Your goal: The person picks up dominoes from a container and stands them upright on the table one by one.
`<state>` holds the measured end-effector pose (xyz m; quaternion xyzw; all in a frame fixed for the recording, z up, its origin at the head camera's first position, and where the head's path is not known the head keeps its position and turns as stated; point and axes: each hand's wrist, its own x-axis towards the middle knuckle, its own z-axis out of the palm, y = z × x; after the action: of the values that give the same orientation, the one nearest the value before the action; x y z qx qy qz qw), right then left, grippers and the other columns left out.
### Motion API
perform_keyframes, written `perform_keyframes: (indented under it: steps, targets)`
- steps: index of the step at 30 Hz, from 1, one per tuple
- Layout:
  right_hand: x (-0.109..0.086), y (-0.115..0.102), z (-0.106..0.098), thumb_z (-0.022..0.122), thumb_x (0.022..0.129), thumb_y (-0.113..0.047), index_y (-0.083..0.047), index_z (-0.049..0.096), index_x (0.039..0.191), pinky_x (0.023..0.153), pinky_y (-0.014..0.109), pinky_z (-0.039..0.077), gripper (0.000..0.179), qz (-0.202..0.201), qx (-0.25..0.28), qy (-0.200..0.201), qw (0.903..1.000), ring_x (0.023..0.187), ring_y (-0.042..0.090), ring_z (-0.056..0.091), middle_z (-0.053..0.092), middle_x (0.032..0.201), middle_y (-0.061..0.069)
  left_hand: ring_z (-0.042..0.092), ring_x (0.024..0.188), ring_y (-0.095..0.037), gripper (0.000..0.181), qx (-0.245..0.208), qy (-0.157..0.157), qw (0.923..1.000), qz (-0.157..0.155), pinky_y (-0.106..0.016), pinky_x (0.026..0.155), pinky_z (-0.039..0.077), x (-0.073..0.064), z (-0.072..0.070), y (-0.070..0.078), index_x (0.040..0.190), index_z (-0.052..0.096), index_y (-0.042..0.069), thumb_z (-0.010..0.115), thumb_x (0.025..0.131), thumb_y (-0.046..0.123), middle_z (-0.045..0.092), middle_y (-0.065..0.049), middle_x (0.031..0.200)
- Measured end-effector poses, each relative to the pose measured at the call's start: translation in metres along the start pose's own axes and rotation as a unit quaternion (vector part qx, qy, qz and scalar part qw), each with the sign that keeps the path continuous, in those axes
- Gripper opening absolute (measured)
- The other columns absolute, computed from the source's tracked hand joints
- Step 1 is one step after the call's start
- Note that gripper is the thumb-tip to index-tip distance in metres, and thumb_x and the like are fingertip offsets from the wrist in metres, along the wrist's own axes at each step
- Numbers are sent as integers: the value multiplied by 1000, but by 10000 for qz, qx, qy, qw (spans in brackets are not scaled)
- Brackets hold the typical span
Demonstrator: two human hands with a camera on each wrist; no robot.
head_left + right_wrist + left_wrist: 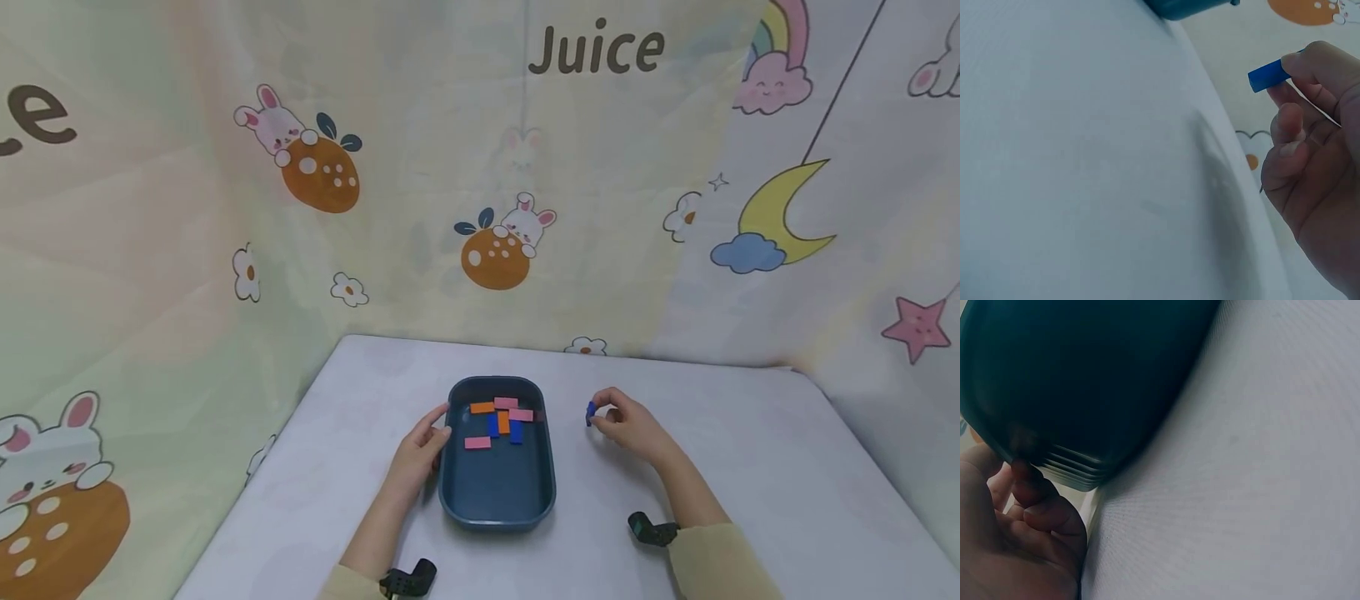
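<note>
A dark blue-green tray (498,487) with rounded corners stands on the white table. Its far half holds several small flat blocks: pink (477,443), orange (482,407) and blue (516,432). At the tray's left side my left hand (420,446) grips the rim; the left wrist view shows its fingers (1035,490) bent against the tray's ribbed outer wall. To the right of the tray, apart from it, my right hand (630,427) pinches a blue block (1267,76) between thumb and fingers, above the table. Part of that block is hidden by the thumb.
The white table (300,517) spreads around the tray on all sides. Behind it hangs a cloth backdrop (420,167) with printed rabbits, flowers and a moon. Both wrists wear a small black camera, one on the left (411,578) and one on the right (651,530).
</note>
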<state>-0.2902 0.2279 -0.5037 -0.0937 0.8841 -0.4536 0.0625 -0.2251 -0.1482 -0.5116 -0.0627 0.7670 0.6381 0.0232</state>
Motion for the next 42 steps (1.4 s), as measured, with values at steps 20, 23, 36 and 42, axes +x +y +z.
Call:
perform_keyframes:
  steps: [20, 23, 36, 42]
  targets:
    - [-5, 34, 7, 67, 92, -19, -18, 57, 115, 58, 28, 42, 25, 110, -199, 7, 9997, 66, 17, 48, 53, 79, 2, 51, 73, -22, 46, -132, 27, 9999, 81, -28, 61, 44, 13, 0, -21, 139, 53, 38, 63, 95, 43, 56, -7, 92]
    - [-4, 36, 7, 66, 92, -18, -17, 57, 116, 57, 29, 42, 26, 116, -160, -12, 9998, 66, 18, 49, 52, 77, 3, 50, 72, -21, 46, -140, -12, 9999, 34, -28, 62, 43, 12, 0, -18, 141, 52, 36, 62, 96, 39, 56, -6, 92]
    - [-10, 29, 1, 71, 90, -30, -22, 54, 125, 62, 31, 46, 40, 418, 91, -142, 9990, 67, 22, 54, 57, 80, 7, 50, 73, -20, 44, -119, -44, 9999, 16, -30, 66, 44, -11, -1, 13, 144, 51, 27, 58, 100, 28, 54, -6, 89]
    - [-9, 13, -10, 69, 92, -33, -23, 55, 129, 63, 33, 47, 41, 456, -109, -205, 9987, 70, 25, 54, 56, 80, 9, 51, 74, -21, 44, -51, 0, 10000, 18, -30, 67, 45, -11, 0, 14, 144, 51, 29, 58, 100, 30, 54, -7, 90]
